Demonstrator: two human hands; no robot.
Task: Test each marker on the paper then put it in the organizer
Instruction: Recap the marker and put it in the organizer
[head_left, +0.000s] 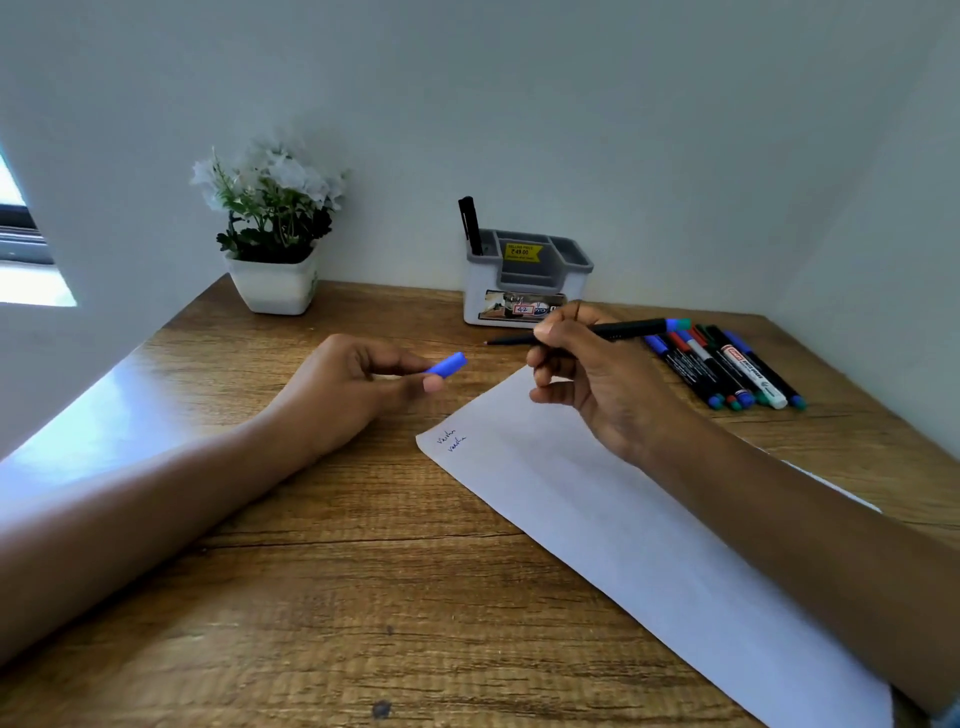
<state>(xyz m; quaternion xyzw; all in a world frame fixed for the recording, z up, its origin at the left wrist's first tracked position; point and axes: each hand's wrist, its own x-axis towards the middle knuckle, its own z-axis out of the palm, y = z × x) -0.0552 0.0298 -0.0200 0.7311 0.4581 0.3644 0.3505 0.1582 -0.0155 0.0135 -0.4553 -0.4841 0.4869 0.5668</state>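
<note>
Pinches an uncapped black marker (623, 329) in the right hand (587, 374) above the paper (623, 519); pinches a blue cap (448, 364) in the left hand (337, 389).
</note>
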